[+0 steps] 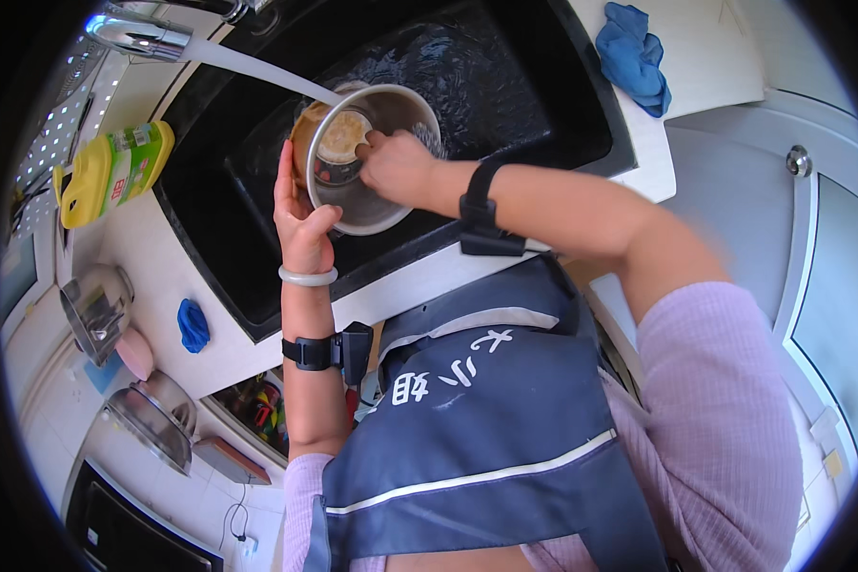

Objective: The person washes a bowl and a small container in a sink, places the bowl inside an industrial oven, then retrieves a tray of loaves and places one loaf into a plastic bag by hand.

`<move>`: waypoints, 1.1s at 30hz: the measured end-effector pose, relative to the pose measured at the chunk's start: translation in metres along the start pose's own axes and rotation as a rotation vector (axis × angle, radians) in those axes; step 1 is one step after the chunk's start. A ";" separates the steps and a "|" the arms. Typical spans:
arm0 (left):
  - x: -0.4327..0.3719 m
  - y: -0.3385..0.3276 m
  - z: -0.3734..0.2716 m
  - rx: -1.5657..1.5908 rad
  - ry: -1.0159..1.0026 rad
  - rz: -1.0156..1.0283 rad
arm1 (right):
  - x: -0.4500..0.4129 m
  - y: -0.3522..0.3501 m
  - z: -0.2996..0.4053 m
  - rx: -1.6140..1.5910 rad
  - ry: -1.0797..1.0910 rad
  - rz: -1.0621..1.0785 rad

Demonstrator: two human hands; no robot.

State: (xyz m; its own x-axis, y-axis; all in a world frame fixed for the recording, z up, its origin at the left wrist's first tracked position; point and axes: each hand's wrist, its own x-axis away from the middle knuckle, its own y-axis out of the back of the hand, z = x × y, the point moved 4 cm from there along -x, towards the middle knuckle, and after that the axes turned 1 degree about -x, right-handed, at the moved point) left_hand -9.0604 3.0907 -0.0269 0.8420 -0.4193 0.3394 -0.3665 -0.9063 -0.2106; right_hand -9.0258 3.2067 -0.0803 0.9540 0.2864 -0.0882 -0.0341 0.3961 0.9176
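Observation:
My left hand (304, 222) grips a round stainless steel pot (372, 214) by its side, thumb over the rim and fingers along the outside. The pot is tilted with its mouth towards me above the black sink (207, 236). Inside it, my right hand (404, 168) has its fingers curled. A grey steel wool scourer (429, 139) appears to stick out from the far side of that hand; the grip itself is partly hidden. A pale yellowish disc-shaped area shows at the pot's bottom. Water streams from the chrome faucet (143, 39) onto the pot's far rim.
Rippling water lies in the sink. A yellow plastic jug (118, 171) with a green label stands left of it. Blue cloths lie on the counter, one at right (633, 57), one at left (193, 325). Metal basins (150, 422) and a pink item (136, 354) sit further left.

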 end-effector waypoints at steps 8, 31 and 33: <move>0.002 0.009 0.006 -0.012 0.046 0.030 | -0.001 -0.018 0.005 -0.049 0.049 0.111; -0.007 0.024 0.020 0.113 0.132 -0.027 | -0.033 -0.007 0.009 -1.812 -0.874 -0.062; -0.001 0.021 0.024 0.185 0.131 -0.079 | -0.039 -0.014 0.003 -2.271 -0.998 -0.165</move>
State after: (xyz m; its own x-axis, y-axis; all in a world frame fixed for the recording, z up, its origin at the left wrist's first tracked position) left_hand -9.0596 3.0733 -0.0535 0.8019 -0.3621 0.4753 -0.2129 -0.9164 -0.3389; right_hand -9.0614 3.1877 -0.0887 0.7551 0.1377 0.6410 0.5312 0.4444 -0.7213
